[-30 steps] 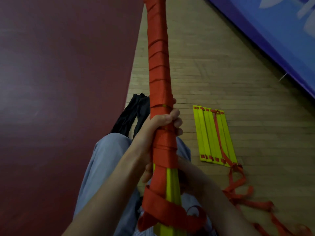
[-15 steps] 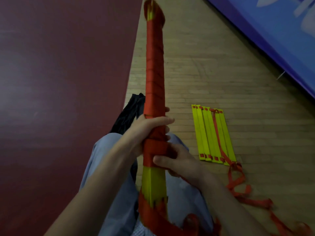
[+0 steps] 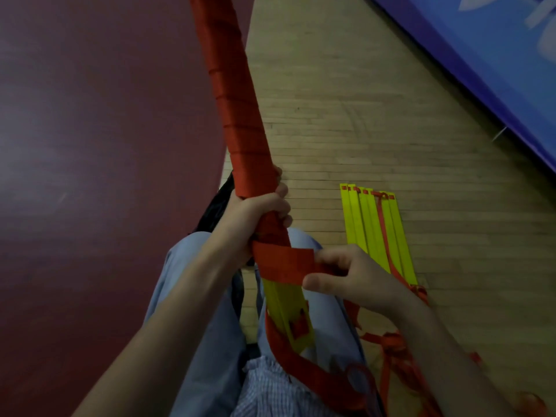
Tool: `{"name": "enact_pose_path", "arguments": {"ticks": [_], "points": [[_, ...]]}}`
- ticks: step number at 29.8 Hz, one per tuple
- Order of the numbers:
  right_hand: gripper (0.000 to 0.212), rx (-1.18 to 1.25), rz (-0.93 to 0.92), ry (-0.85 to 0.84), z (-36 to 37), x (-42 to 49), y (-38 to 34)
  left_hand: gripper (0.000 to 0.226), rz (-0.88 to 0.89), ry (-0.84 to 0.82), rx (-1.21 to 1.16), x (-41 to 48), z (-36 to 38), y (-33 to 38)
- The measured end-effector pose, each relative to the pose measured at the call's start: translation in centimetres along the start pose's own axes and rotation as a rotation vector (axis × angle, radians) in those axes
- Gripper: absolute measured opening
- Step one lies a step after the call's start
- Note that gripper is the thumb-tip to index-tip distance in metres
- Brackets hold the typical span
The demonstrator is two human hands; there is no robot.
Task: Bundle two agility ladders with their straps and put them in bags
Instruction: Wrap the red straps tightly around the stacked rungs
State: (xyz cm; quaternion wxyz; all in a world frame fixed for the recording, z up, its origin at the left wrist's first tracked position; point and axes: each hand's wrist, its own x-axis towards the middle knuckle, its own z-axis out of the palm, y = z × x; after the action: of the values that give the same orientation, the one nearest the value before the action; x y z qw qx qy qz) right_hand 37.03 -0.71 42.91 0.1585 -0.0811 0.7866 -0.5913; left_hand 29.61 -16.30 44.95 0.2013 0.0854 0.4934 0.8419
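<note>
Over the lap, loose strap (image 3: 304, 368) loops under the bundle (image 3: 284, 305), whose near end shows bare yellow. Just above, the right hand (image 3: 358, 275) pinches the strap between thumb and fingers, taut around the bundle. The left hand (image 3: 255, 215) is curled tight round the bundle above that wrap; the rest, wound in red, tilts up and away. Beyond the knees, the 2nd ladder (image 3: 358, 224) lies flat on the wood floor (image 3: 331, 115). A black bag (image 3: 214, 210) lies behind the left hand.
</note>
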Motion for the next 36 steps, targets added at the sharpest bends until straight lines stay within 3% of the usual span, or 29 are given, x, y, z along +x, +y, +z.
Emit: {"name": "enact_pose_path", "arguments": {"ticks": [2, 6, 9, 11, 15, 22, 25, 29, 30, 32, 36], "points": [[0.007, 0.050, -0.009, -0.030, 0.1, -0.3, -0.6, 0.037, 0.020, 0.082, 0.015, 0.1, 0.1, -0.4], [0.029, -0.176, -0.087, -0.046, 0.7, -0.9, -0.9, 0.033, 0.062, 0.286, 0.057, 0.3, 0.2, -0.9], [0.015, -0.413, -0.134, 0.046, 1.1, -1.0, -0.4, 0.030, 0.073, 0.382, 0.100, 0.4, 0.5, -0.7], [0.011, -0.306, -0.117, 0.128, 1.4, -0.8, -0.1, 0.032, 0.072, 0.393, 0.120, 0.4, 0.7, -0.5], [0.033, 0.168, 0.072, 0.206, 1.6, 0.1, -0.7, 0.029, 0.022, 0.344, 0.092, 0.0, 0.6, -0.6], [0.038, 0.322, 0.355, 0.314, 1.6, 1.7, -0.4, 0.029, -0.026, 0.210, -0.128, -0.3, 1.3, -1.3], [0.043, 0.134, 0.200, 0.427, 1.8, 1.3, 0.0, 0.027, -0.026, 0.232, -0.143, -0.3, 1.2, -1.3], [0.022, -0.539, -0.142, 0.673, 2.3, 0.9, -0.4, 0.026, -0.057, 0.267, -0.134, -0.6, 1.3, -1.6], [0.015, -0.642, -0.282, 0.656, 2.2, 0.9, -0.3, 0.026, -0.073, 0.272, -0.131, -0.7, 1.3, -1.7], [0.020, -0.725, -0.460, 0.571, 1.8, 1.1, 0.4, 0.026, -0.094, 0.277, -0.125, -0.8, 1.2, -1.9], [0.030, -0.510, -0.421, 0.321, 0.4, 1.3, 0.5, 0.028, -0.107, 0.258, -0.108, -1.0, 1.0, -2.2]]}}
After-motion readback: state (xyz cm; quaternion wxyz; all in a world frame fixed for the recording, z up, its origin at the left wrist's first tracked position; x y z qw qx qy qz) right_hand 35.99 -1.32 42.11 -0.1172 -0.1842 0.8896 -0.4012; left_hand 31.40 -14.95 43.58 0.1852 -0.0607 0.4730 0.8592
